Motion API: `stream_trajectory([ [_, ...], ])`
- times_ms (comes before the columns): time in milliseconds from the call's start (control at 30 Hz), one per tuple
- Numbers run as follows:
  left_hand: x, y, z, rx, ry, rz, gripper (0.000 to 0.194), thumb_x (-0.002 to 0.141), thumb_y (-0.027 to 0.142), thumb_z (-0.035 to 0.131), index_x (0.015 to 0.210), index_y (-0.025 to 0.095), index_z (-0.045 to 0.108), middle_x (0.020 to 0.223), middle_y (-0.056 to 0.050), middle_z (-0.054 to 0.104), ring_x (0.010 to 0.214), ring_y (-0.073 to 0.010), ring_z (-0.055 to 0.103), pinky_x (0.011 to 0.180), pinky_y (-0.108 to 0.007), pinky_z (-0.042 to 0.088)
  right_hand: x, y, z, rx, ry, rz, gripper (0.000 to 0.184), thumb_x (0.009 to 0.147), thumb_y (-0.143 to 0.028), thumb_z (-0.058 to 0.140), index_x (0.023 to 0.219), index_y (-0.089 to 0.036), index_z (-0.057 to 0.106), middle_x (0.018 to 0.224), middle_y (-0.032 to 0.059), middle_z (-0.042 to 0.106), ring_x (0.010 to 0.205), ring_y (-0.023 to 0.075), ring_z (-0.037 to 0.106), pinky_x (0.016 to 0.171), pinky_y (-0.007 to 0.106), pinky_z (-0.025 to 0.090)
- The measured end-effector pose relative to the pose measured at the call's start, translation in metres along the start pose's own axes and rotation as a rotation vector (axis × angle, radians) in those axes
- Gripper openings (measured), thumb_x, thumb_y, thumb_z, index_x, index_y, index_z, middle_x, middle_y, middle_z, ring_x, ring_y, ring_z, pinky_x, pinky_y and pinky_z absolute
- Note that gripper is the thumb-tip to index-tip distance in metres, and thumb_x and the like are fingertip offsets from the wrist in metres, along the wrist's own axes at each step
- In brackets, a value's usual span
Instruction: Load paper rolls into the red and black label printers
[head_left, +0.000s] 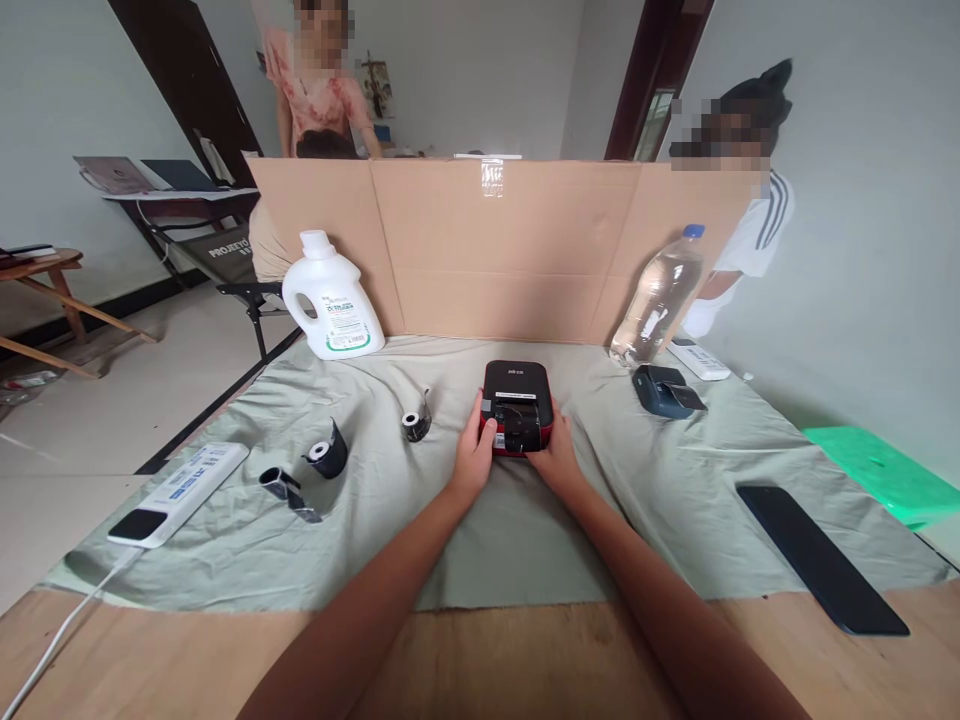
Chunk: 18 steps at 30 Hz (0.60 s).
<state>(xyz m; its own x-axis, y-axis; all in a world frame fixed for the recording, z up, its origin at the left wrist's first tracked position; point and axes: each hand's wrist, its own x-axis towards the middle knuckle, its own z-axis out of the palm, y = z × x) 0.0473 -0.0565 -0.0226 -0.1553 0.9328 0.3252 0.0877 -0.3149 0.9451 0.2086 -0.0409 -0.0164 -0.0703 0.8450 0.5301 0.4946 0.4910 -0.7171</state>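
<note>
my left fingers (480,425) and right fingers (551,450) clasp the label printer (516,405) from both sides on the cloth-covered surface (525,530).

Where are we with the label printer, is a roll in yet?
Done: the printer sits open-faced on the cloth. In hand: left hand and right hand grip its front. Left: three rolls lie loose to the left; whether one is loaded is hidden.
</note>
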Motion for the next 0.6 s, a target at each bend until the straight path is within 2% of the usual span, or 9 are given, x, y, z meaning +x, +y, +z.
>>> stream_trajectory([
  [133,-0.003,0.005,0.001,0.004,0.024,0.021,0.05,0.1,0.044,0.043,0.147,0.026,0.045,0.157,-0.004,0.043,0.149,-0.0188,0.033,0.125,-0.033,0.024,-0.001,0.0,-0.001,0.003,-0.002,0.031,0.082,0.074,-0.038,0.068,0.148,-0.019,0.039,0.136,0.0143,0.058,0.111,0.0329,0.054,0.103,0.052,0.041],
  [233,-0.005,0.008,0.0,0.0,0.056,0.03,0.044,0.098,0.044,0.047,0.137,0.023,0.049,0.147,-0.009,0.053,0.14,-0.0207,0.046,0.118,-0.035,0.035,-0.003,0.002,-0.001,0.003,0.001,0.056,0.09,0.072,-0.038,0.069,0.152,-0.017,0.033,0.139,0.0157,0.057,0.111,0.0332,0.053,0.103,0.051,0.043],
  [333,-0.005,0.008,-0.004,0.003,0.032,0.028,0.038,0.097,0.042,0.048,0.129,0.022,0.051,0.139,-0.011,0.058,0.13,-0.0206,0.055,0.111,-0.034,0.042,-0.003,0.003,-0.001,-0.017,0.001,0.047,0.094,0.072,-0.038,0.07,0.154,-0.017,0.03,0.141,0.0166,0.056,0.111,0.0341,0.053,0.103,0.053,0.042],
  [500,0.002,0.002,-0.012,0.002,-0.019,0.078,0.031,0.097,0.039,0.05,0.123,0.022,0.054,0.132,-0.008,0.06,0.123,-0.0191,0.057,0.109,-0.033,0.043,0.0,0.002,-0.002,0.018,0.034,0.009,0.084,0.072,-0.039,0.069,0.148,-0.021,0.038,0.135,0.0136,0.06,0.114,0.033,0.058,0.104,0.053,0.043],
  [600,0.009,-0.002,-0.015,0.037,-0.024,0.091,0.025,0.098,0.038,0.048,0.115,0.022,0.056,0.121,-0.007,0.064,0.116,-0.0188,0.06,0.105,-0.034,0.046,0.001,0.007,-0.001,0.043,0.061,0.001,0.082,0.07,-0.04,0.068,0.144,-0.018,0.041,0.137,0.0157,0.059,0.121,0.0332,0.057,0.107,0.051,0.043],
])
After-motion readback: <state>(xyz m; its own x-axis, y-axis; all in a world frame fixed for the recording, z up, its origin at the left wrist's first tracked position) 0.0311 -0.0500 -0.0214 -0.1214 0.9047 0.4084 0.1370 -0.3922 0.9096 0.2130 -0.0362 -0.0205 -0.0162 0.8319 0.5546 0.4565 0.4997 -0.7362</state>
